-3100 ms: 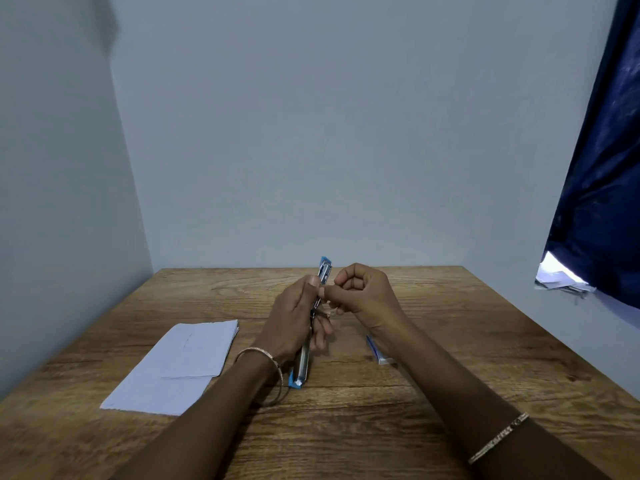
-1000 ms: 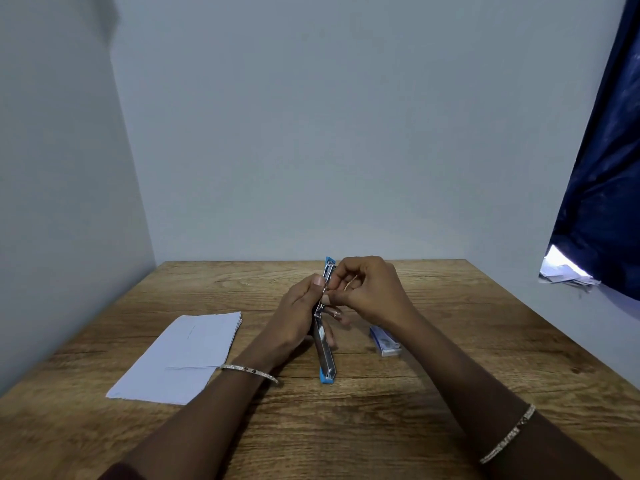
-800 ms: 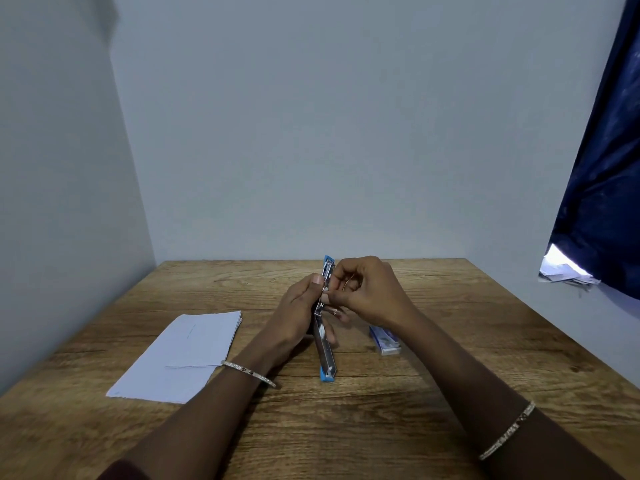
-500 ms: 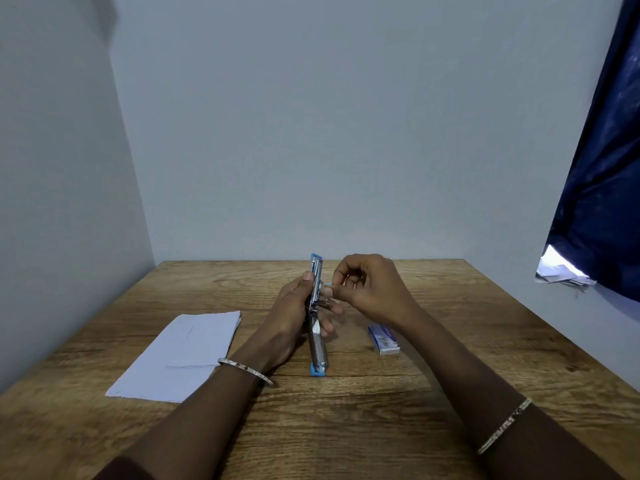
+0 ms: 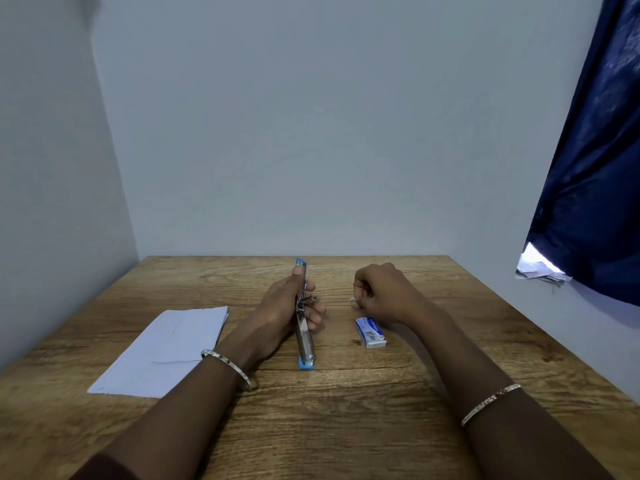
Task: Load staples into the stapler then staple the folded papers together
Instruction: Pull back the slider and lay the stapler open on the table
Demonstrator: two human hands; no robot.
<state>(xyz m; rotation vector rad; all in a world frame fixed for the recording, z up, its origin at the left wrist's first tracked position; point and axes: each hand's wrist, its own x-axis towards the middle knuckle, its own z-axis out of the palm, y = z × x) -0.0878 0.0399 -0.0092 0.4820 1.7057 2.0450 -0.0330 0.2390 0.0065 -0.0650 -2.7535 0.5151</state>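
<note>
At mid-tabletop (image 5: 381, 410), the opened-out stapler (image 5: 305, 337) is gripped by the left hand (image 5: 277, 306), its near end on the wood. The right hand (image 5: 384, 292) is held apart with fingers curled; whether anything is pinched cannot be told. A staple box (image 5: 370, 332) lies just beside it, and the folded papers (image 5: 166, 348) lie to the left.

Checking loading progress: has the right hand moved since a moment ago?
Yes. The right hand has pulled rightward, away from the stapler, and is now just beyond the staple box.
</note>
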